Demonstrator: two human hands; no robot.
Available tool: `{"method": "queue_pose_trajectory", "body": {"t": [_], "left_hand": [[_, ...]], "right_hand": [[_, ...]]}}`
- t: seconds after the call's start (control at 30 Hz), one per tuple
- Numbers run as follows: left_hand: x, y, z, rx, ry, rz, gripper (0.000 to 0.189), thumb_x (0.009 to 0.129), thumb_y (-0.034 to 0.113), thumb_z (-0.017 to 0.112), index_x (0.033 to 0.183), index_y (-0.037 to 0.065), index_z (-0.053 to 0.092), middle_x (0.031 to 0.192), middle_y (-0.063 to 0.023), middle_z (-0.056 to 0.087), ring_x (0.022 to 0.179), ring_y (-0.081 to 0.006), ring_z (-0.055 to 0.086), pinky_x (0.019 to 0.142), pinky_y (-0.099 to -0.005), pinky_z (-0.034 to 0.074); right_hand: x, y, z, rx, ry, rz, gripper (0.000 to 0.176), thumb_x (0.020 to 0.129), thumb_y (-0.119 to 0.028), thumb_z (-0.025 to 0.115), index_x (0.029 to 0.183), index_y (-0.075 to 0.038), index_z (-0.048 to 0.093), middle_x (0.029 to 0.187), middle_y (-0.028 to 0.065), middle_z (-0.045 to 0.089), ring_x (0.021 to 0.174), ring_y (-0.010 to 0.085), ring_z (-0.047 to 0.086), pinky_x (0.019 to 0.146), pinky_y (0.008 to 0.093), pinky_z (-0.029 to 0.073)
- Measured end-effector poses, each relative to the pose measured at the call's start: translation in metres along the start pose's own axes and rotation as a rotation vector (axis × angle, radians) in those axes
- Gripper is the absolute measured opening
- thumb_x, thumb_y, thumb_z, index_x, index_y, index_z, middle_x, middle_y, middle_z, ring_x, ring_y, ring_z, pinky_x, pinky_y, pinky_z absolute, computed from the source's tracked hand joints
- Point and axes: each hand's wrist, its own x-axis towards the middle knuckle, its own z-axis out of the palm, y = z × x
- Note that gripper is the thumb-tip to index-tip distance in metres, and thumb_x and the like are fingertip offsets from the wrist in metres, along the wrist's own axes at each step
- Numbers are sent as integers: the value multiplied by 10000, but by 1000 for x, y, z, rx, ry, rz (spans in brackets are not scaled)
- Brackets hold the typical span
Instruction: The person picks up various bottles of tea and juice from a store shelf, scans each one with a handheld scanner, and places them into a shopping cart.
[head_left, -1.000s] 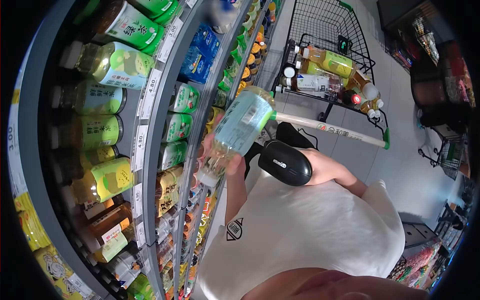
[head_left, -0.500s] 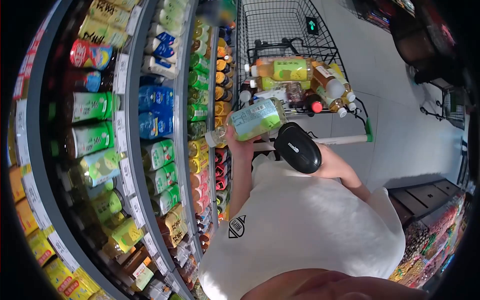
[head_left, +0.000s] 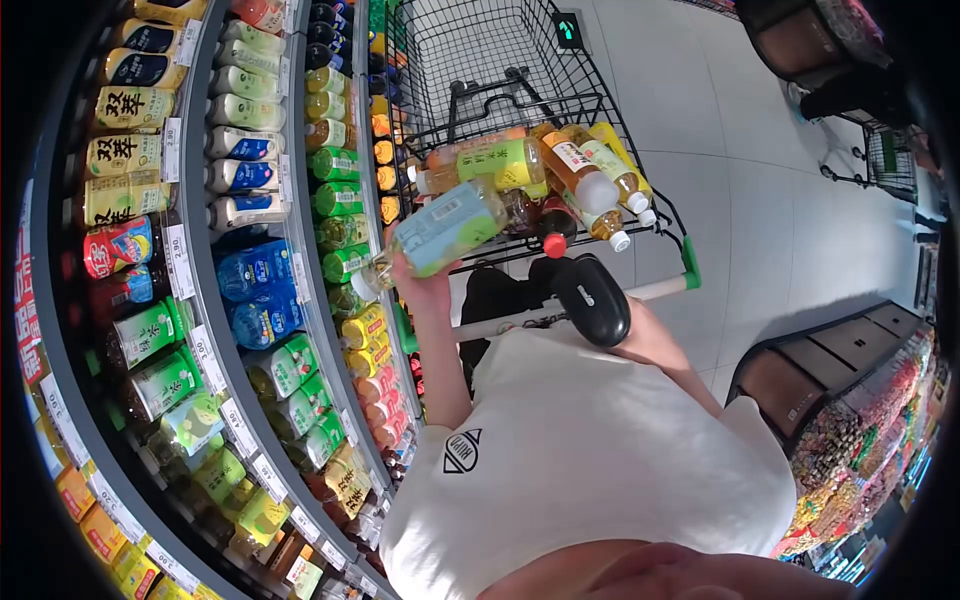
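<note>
My left hand (head_left: pixel 423 288) grips a clear drink bottle (head_left: pixel 450 225) with a blue and green label, tilted with its white cap toward the shelves. This bottle is in front of the near end of a black wire shopping cart (head_left: pixel 440 20). At the cart's pale handle (head_left: pixel 662 290), a glossy black oval case (head_left: pixel 592 300) covers my right hand, so its fingers do not show; only the wrist and forearm (head_left: pixel 660 345) are visible. Several drink bottles lie in the cart, among them a yellow-labelled bottle (head_left: pixel 500 163), an amber bottle (head_left: pixel 575 172) and a dark bottle with a red cap (head_left: pixel 556 228).
Shelves on the left hold rows of drinks, including green-labelled bottles (head_left: pixel 160 385) and blue packs (head_left: pixel 255 305), with price tags (head_left: pixel 180 262) along the edges. At right stands a display bin (head_left: pixel 850 420) of small colourful packs. Another cart (head_left: pixel 893 165) is farther off on the tiled floor (head_left: pixel 680 130).
The bottle in my left hand has shifted left in view. The cart and its bottles also appear farther left, and more of the shelf rows shows as the view has turned.
</note>
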Motion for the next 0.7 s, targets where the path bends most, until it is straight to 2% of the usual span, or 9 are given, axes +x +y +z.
{"method": "queue_pose_trajectory", "body": {"t": [0.1, 0.17, 0.23, 0.33, 0.4, 0.43, 0.5, 0.6, 0.7], "left_hand": [[-2, -1, -24, -125, 4, -64, 465, 784, 407, 438, 1184, 171, 405, 1149, -75, 467, 956, -257, 529, 530, -355, 536], [-8, 3, -27, -89, 180, -32, 569, 747, 446, 504, 1216, 161, 353, 1127, -89, 461, 982, -253, 509, 562, -339, 530], [-22, 9, -27, -15, 244, -12, 555, 769, 440, 479, 1233, 170, 339, 1142, -93, 453, 987, -245, 507, 589, -338, 519], [-32, 15, -39, 76, 161, 25, 540, 782, 418, 469, 1242, 179, 320, 1156, -100, 443, 986, -253, 505, 595, -349, 521], [-38, 16, -41, 107, 137, 44, 536, 788, 403, 466, 1250, 187, 301, 1160, -105, 439, 985, -264, 503, 593, -359, 520], [-39, 17, -43, 102, 140, 55, 536, 788, 403, 466, 1250, 187, 301, 1160, -105, 439, 985, -264, 503, 593, -359, 520], [-38, 18, -46, 222, 169, 73, 524, 777, 405, 463, 1232, 182, 329, 1154, -86, 443, 1006, -252, 494, 599, -351, 533], [-31, 19, -70, 353, 189, 78, 541, 768, 413, 473, 1237, 193, 313, 1155, -86, 441, 1013, -255, 488, 615, -362, 524], [-27, 19, -90, 227, 239, 30, 554, 761, 424, 483, 1238, 204, 306, 1164, -79, 436, 1018, -258, 482, 640, -373, 512]], "right_hand": [[-11, 43, -3, -96, 163, 71, 531, 628, -129, 657, 1110, -27, 456, 981, 146, 573, 931, 293, 549, 814, 342, 418], [-19, 64, -5, -166, 323, 30, 482, 626, -112, 648, 1072, -33, 483, 957, 150, 573, 931, 310, 541, 812, 352, 416], [-26, 73, -8, -175, 329, 74, 485, 617, -110, 653, 1066, -35, 487, 969, 154, 567, 937, 314, 536, 802, 354, 418], [-26, 91, -3, -180, 382, 214, 464, 620, -125, 663, 1048, -44, 504, 918, 143, 585, 888, 304, 560, 758, 345, 437], [-23, 96, 0, 90, 406, 466, 445, 626, -156, 673, 1029, -49, 519, 874, 128, 603, 836, 284, 586, 704, 335, 453], [-21, 108, 3, 83, 400, 457, 445, 626, -156, 673, 1029, -49, 519, 874, 128, 603, 836, 284, 586, 704, 335, 453], [-18, 129, 9, -141, 532, 147, 431, 631, -200, 679, 1006, -49, 531, 822, 115, 613, 789, 272, 600, 664, 332, 458], [-19, 133, 12, -128, 572, 158, 470, 620, -221, 676, 1032, -60, 519, 866, 128, 603, 818, 286, 589, 676, 342, 454], [-18, 137, 14, -287, 596, 63, 506, 612, -226, 667, 1065, -73, 503, 898, 143, 588, 834, 309, 573, 690, 352, 452]]}}
